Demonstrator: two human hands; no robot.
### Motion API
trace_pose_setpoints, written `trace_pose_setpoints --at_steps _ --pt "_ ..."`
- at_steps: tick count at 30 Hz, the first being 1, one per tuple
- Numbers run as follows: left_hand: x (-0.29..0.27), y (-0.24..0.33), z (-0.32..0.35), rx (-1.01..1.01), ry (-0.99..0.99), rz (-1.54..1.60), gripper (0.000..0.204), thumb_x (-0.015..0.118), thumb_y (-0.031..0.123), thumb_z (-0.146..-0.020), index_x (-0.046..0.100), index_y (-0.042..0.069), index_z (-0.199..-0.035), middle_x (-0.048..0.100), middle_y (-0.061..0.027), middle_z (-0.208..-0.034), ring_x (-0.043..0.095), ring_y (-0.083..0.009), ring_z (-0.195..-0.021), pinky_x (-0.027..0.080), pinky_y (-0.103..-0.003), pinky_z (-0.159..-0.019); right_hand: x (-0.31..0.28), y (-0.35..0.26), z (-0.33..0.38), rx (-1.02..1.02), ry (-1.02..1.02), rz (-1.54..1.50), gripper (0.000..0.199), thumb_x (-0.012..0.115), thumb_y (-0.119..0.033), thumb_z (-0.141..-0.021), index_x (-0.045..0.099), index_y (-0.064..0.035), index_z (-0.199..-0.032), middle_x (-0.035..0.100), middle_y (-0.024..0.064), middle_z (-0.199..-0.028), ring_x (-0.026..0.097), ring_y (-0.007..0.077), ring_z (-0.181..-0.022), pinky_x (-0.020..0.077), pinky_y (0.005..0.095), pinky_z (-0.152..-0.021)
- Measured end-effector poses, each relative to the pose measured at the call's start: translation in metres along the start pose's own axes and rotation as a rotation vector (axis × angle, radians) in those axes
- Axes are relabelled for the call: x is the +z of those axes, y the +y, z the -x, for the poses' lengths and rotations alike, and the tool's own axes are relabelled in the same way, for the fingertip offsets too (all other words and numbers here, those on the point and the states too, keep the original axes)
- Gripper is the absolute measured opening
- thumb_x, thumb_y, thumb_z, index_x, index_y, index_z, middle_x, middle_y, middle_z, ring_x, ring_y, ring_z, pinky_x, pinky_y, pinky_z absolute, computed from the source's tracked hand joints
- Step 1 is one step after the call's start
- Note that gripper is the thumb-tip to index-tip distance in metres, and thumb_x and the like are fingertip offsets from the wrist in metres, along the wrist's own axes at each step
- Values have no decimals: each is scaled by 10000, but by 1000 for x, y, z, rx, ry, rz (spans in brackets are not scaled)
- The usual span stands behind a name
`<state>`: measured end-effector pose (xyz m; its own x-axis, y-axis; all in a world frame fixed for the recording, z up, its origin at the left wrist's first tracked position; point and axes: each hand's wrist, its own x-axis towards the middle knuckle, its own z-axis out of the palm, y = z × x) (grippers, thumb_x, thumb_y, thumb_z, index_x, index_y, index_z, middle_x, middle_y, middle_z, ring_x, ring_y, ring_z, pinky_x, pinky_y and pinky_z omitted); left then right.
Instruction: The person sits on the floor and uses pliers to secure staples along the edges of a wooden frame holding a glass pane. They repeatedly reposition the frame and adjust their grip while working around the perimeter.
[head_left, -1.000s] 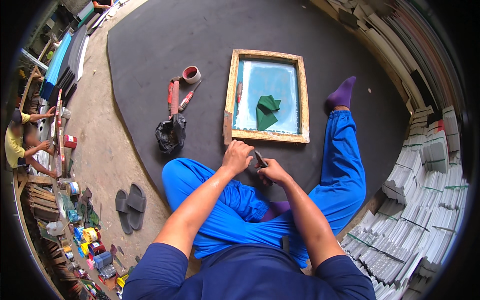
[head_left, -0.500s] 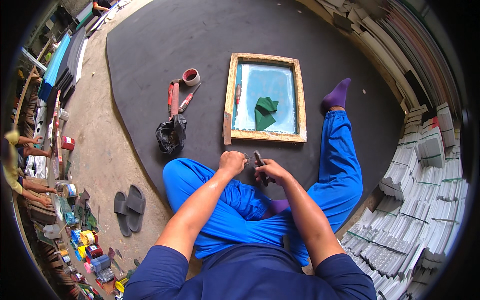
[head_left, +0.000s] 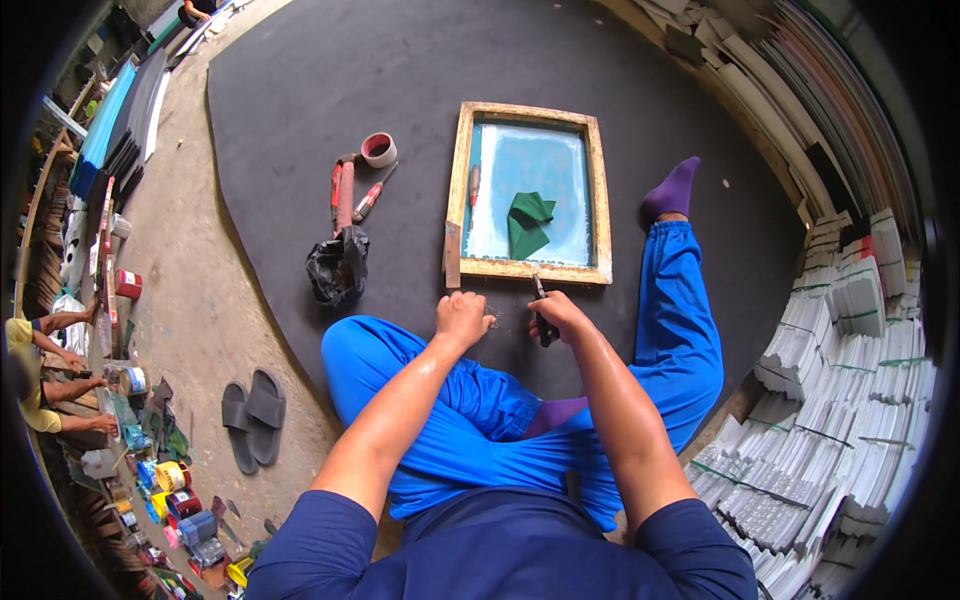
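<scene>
Pliers (head_left: pixel 540 289) shifted rightward, pointing forward lengthwise, right hand (head_left: pixel 562 314) gripping; left hand (head_left: pixel 461 318) curled, unclear.

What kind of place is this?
Probably a workshop, though I can't say exactly which sort. See the plier-like tool in the right hand, the wooden-framed screen and the colourful cans.

A wide dark mat (head_left: pixel 330 85) covers much of the scuffed concrete floor (head_left: pixel 180 260) here. On the right, bundled white strips (head_left: pixel 825 400) stand in rows, with long sheets (head_left: pixel 770 105) stacked beyond, far right. Blue sheets (head_left: pixel 103 128) lie far left; paint cans (head_left: pixel 172 476) crowd the near left. The light is soft.
</scene>
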<state>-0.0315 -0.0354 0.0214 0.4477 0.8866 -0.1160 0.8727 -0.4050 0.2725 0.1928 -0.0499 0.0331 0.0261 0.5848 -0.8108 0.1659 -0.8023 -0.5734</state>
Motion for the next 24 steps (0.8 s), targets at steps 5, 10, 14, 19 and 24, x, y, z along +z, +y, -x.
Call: trace_pose_setpoints --at_steps 5,10,14,19,24 --pt "10 -4 -8 80 176 37 293 836 361 -741 739 119 -876 663 -38 -922 613 -257 -977 481 -418 -832 -1 -3 -9 53 3 34 335 612 -169 -945 552 80 -1162 660 211 -912 705 317 -674 542 464 -560" --pt "15 -4 -11 80 236 48 263 852 329 -716 747 132 -854 662 -12 -905 596 -236 -968 458 -406 -820 1 -15 -12 97 65 136 293 604 -135 -927 591 92 -1111 662 212 -815 685 311 -610 531 436 -510" --pt "13 -1 -14 115 307 39 243 859 298 -700 751 133 -842 657 -3 -917 578 -233 -983 445 -400 -820 6 -18 -14 41 118 250 268 553 -103 -901 617 129 -1017 674 239 -752 690 325 -583 532 468 -485" --pt "16 -2 -17 64 254 68 258 844 322 -723 747 124 -857 648 -29 -964 561 -260 -1033 452 -416 -867 20 -19 7 -39 295 430 297 512 -109 -880 644 113 -1027 708 297 -887 731 397 -759 579 508 -685" --pt "17 -1 -21 34 277 103 256 853 300 -709 754 130 -871 655 -25 -994 564 -253 -1030 457 -410 -879 21 13 -15 -133 366 345 315 536 -140 -865 669 38 -1088 706 303 -1042 712 425 -963 551 490 -879"
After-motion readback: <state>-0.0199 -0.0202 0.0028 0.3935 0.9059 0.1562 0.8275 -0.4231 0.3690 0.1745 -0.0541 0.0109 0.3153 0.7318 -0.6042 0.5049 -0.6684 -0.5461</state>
